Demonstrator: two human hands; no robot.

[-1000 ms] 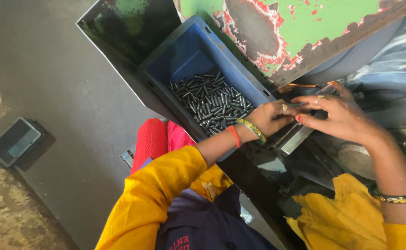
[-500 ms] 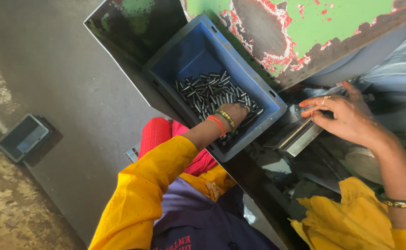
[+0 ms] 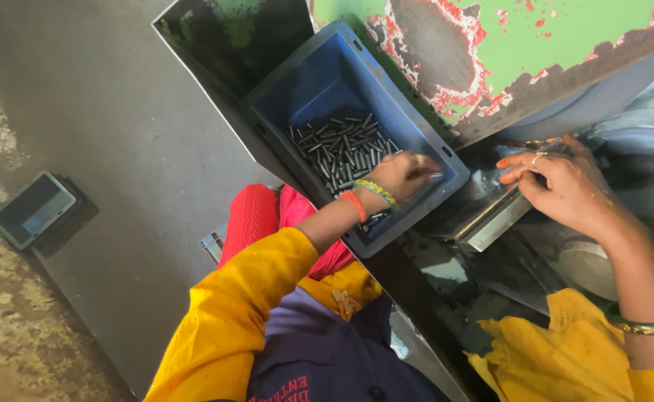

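We see the left hand [image 3: 401,175] down inside the blue rectangular plastic bin [image 3: 327,82], its fingers curled onto the pile of small dark metal pins [image 3: 338,149] that covers part of the bin's floor; whether it pinches any pin we cannot tell, as the fingertips are blurred. The right hand [image 3: 562,190] rests with fingers loosely spread on the grey metal block [image 3: 491,223] just beside the bin, gripping nothing we can make out. A green, paint-chipped metal panel [image 3: 491,52] rises behind both.
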